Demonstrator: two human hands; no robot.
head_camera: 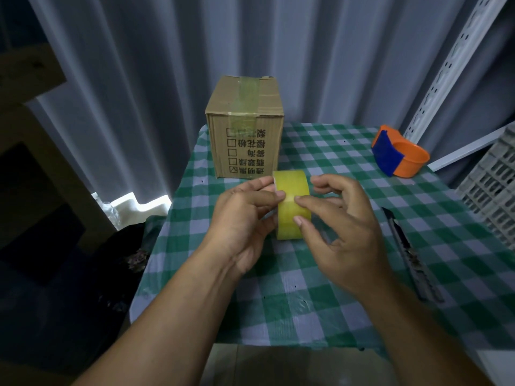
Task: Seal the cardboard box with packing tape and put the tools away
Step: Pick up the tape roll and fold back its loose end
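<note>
above the checked tablecloth (320, 288), just before the cardboard box (245, 126), the yellow tape roll (292, 204) was gripped upright between the left hand (245, 218) and the right hand (342, 227), fingers closed on its band.

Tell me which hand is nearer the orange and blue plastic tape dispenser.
Right. The right hand holds the yellow tape roll, with the orange and blue plastic tape dispenser beyond it to its right; the left hand is on the roll's far side.
</note>
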